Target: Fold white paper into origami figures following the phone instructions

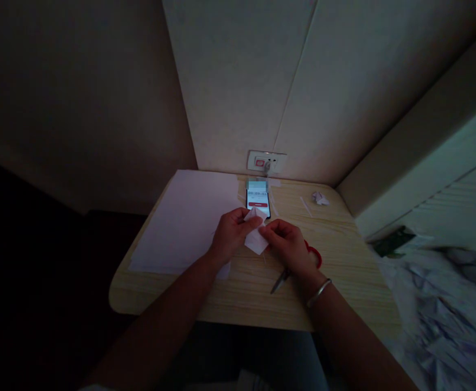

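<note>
A small folded white paper is held above the middle of a pale wooden bench. The left hand pinches its left side between thumb and fingers; the right hand pinches its right edge. Just beyond lies a phone, screen lit. Red-handled scissors lie partly hidden beneath the right hand. Large white sheets cover the bench's left side; a crumpled paper scrap sits far right, near the wall.

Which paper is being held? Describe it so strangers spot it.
Find the pale table, then the smartphone near its back edge. In front, the left hand and right hand hold the small folded paper; the large sheets and crumpled paper lie unheld.
</note>
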A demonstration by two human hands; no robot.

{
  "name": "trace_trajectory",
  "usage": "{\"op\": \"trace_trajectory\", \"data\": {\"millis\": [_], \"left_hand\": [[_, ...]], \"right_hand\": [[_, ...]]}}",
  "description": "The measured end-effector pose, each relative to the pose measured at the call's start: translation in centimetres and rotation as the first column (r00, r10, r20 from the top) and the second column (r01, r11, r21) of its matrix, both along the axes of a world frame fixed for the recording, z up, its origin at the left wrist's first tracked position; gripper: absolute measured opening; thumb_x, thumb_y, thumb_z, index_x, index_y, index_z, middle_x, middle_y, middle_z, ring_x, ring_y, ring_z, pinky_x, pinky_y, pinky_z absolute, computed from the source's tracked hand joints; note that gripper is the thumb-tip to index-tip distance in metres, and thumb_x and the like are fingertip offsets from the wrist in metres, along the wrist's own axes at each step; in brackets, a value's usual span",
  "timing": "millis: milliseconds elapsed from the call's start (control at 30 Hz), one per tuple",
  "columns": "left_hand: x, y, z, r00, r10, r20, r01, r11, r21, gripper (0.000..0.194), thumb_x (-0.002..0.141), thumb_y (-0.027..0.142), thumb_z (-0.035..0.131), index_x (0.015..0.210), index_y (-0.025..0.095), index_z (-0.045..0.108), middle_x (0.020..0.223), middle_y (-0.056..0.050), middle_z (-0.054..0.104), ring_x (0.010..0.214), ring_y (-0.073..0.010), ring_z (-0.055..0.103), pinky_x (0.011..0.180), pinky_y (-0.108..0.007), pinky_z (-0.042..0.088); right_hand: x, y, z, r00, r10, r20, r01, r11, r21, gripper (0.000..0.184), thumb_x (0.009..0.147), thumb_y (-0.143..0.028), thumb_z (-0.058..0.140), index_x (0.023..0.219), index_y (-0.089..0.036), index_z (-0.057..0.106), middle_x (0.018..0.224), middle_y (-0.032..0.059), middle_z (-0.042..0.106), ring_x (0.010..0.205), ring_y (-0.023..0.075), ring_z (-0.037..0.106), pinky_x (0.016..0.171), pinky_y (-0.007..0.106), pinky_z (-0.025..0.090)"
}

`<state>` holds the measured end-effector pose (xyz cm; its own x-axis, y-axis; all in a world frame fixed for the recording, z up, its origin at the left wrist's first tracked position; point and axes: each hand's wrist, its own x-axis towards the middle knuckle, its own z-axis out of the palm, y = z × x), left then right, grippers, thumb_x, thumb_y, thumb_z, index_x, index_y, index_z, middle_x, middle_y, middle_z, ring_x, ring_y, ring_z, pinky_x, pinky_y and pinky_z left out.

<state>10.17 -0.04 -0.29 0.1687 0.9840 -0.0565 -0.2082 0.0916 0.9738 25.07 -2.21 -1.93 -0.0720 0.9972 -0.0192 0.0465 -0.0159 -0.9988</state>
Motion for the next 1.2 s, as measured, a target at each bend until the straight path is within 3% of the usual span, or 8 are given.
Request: {"op": "trace_trajectory", "data": {"millis": [467, 667, 800, 867, 1000, 1100, 1200], "left_hand": [[-0.3, 0.2, 0.1, 0.992, 0.029, 0.120, -0.025, 0.999, -0.039, 0.024, 0.066, 0.033, 0.072, 0.072, 0.014, 0.061, 0.063, 0.003, 0.061, 0.052, -0.0076, 0.053, 0.050, -0.020, 0.043], [-0.6, 0.5, -0.1, 0.999, 0.013, 0.042, -0.012, 0.999, -0.031, 0.026, 0.065, 0.034, 0.072, 0.075, 0.014, 0.059, 0.067, 0.001, 0.064, 0.054, -0.0097, 0.058, 0.048, -0.021, 0.046], [-0.5, 0.5, -0.2, 1.000, 0.002, 0.014, -0.001, 0.999, -0.035, 0.029, 0.066, 0.034, 0.071, 0.083, 0.014, 0.060, 0.071, -0.001, 0.066, 0.055, -0.0101, 0.058, 0.045, -0.020, 0.046], [-0.4, 0.5, -0.2, 0.995, 0.077, 0.068, -0.076, 0.997, -0.017, 0.029, 0.067, 0.034, 0.070, 0.085, 0.014, 0.057, 0.071, -0.001, 0.065, 0.057, -0.0105, 0.059, 0.046, -0.019, 0.047], [0.1, 0.3, 0.0, 0.943, 0.226, 0.245, -0.225, 0.974, -0.032, 0.032, 0.068, 0.030, 0.069, 0.088, 0.018, 0.047, 0.069, 0.004, 0.062, 0.060, -0.0091, 0.062, 0.060, -0.025, 0.054], [0.5, 0.0, 0.2, 0.921, 0.236, 0.310, -0.229, 0.972, -0.059, 0.033, 0.067, 0.026, 0.070, 0.086, 0.019, 0.043, 0.070, 0.006, 0.061, 0.062, -0.0082, 0.062, 0.069, -0.028, 0.055], [0.8, -0.3, 0.3, 0.926, 0.162, 0.341, -0.142, 0.986, -0.083, 0.032, 0.065, 0.023, 0.070, 0.082, 0.019, 0.043, 0.073, 0.005, 0.061, 0.065, -0.0088, 0.063, 0.069, -0.027, 0.054]], "right_hand": [[0.3, 0.1, 0.8, 0.998, 0.039, -0.058, -0.042, 0.998, -0.041, 0.022, 0.072, -0.040, 0.069, 0.070, -0.018, 0.065, 0.059, -0.0017, 0.061, 0.053, 0.0104, 0.051, 0.052, 0.023, 0.040], [0.3, 0.3, 0.7, 0.983, -0.142, -0.118, 0.143, 0.990, -0.004, 0.019, 0.069, -0.034, 0.071, 0.080, -0.019, 0.066, 0.074, 0.0008, 0.066, 0.062, 0.0133, 0.056, 0.059, 0.026, 0.044], [0.4, 0.6, 0.4, 0.960, -0.233, -0.157, 0.246, 0.967, 0.066, 0.029, 0.070, -0.033, 0.070, 0.096, -0.022, 0.062, 0.078, -0.0003, 0.065, 0.066, 0.0136, 0.058, 0.061, 0.026, 0.046], [0.3, 0.6, 0.3, 0.938, -0.276, -0.208, 0.303, 0.946, 0.112, 0.032, 0.073, -0.034, 0.069, 0.101, -0.025, 0.057, 0.084, -0.0006, 0.064, 0.071, 0.0131, 0.059, 0.063, 0.026, 0.048], [-0.2, 0.4, 0.5, 0.919, -0.335, -0.206, 0.371, 0.912, 0.173, 0.023, 0.073, -0.036, 0.069, 0.087, -0.024, 0.055, 0.088, -0.0006, 0.061, 0.074, 0.0126, 0.059, 0.062, 0.025, 0.050], [-0.8, 0.0, 0.9, 0.938, -0.314, -0.148, 0.336, 0.928, 0.161, 0.025, 0.072, -0.037, 0.069, 0.090, -0.023, 0.058, 0.083, -0.0007, 0.060, 0.069, 0.0123, 0.059, 0.056, 0.023, 0.049], [-1.0, -0.1, 1.0, 0.953, -0.272, -0.135, 0.289, 0.949, 0.127, 0.033, 0.072, -0.039, 0.069, 0.098, -0.022, 0.058, 0.075, -0.0012, 0.061, 0.062, 0.0124, 0.059, 0.051, 0.023, 0.048]]}}
